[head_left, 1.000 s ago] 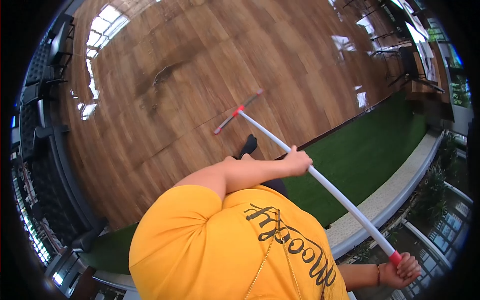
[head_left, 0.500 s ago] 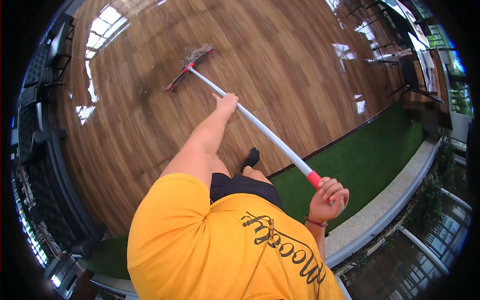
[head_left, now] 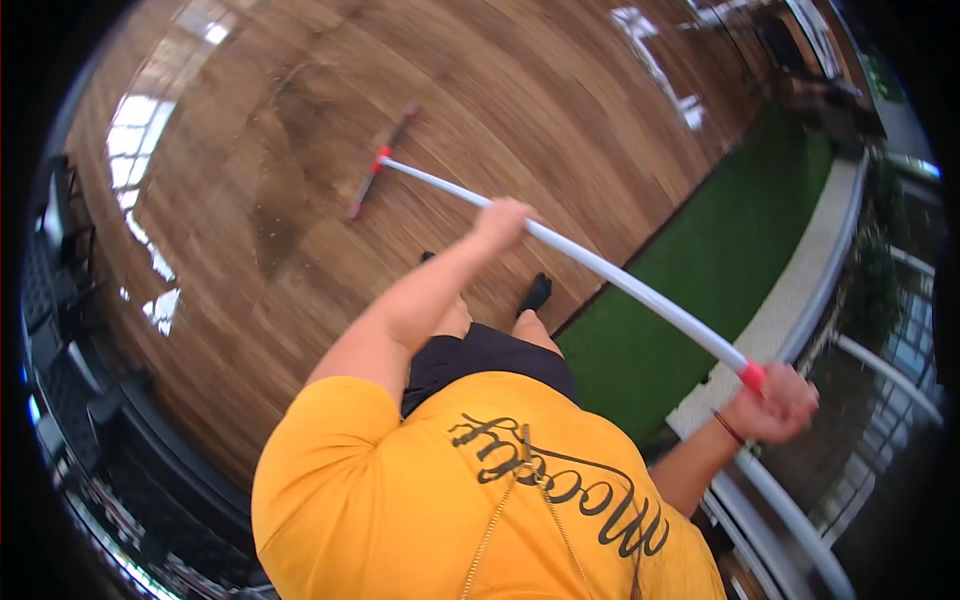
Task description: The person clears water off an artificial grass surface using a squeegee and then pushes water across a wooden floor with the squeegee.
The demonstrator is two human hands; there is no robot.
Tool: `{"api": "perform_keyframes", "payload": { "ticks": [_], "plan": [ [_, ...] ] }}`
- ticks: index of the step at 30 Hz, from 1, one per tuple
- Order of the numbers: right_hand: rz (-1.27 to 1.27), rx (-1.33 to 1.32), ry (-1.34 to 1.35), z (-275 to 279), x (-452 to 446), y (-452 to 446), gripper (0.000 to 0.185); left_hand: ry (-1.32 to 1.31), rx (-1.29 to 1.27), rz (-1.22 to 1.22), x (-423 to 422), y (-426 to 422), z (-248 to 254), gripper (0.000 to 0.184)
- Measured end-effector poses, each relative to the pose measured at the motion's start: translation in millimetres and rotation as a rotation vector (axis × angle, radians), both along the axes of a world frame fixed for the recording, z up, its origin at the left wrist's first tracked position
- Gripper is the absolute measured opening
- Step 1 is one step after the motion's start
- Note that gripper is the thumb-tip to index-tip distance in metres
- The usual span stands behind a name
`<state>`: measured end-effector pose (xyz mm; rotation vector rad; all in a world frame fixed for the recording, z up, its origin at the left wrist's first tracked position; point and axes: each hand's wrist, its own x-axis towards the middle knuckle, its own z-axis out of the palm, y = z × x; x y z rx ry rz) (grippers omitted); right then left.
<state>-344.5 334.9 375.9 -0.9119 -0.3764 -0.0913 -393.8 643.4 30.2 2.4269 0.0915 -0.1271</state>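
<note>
A floor wiper with a long white pole [head_left: 640, 290] slants across the view. Its wide, thin head [head_left: 382, 160], grey with red centre and ends, lies on the wooden floor [head_left: 500, 110]. My left hand [head_left: 505, 222] is wrapped round the pole partway along. At the pole's near end my right hand [head_left: 780, 402] is closed at the red grip [head_left: 752, 376], blurred by motion. A dark, wet-looking patch [head_left: 285, 190] spreads on the floor left of the head.
Green artificial turf [head_left: 700, 260] borders the floor on the right, with a pale kerb [head_left: 790, 290] beyond it. Dark padded seating [head_left: 150, 450] lines the left side. My feet, in black socks [head_left: 537, 292], stand on the wood near the turf. Dark furniture is at the upper right.
The view has turned. Both hands and the pole are farther right and lower left-to-right than half a second ago. Grey strands seen beside the wiper head then no longer show.
</note>
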Motion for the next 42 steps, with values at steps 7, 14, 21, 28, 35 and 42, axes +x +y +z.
{"api": "perform_keyframes", "payload": {
  "ticks": [7, 14, 21, 28, 35, 42],
  "plan": [
    [-0.163, 0.011, 0.192, -64, -47, 47, 0.031, -0.042, 0.207, -0.084, -20, 70, -68, 0.029],
    [-0.235, 0.023, 0.166, -23, -96, -70, 0.043, -0.048, 0.097, -0.201, -30, -54, -30, 0.031],
    [-0.576, -0.245, -0.015, 135, -216, -343, 0.044, -0.201, -0.419, -0.549, -69, -378, 83, 0.019],
    [-0.843, -0.489, 0.027, 192, -291, -419, 0.045, 0.006, -0.541, -0.956, -120, -600, 79, 0.020],
    [-1.029, -0.275, 0.187, 123, -252, -491, 0.048, 0.028, -0.351, -0.907, -85, -595, 37, 0.021],
    [-0.973, -0.012, 0.183, -14, -155, -326, 0.039, -0.007, -0.067, -0.593, -3, -363, -34, 0.013]
  ]
}}
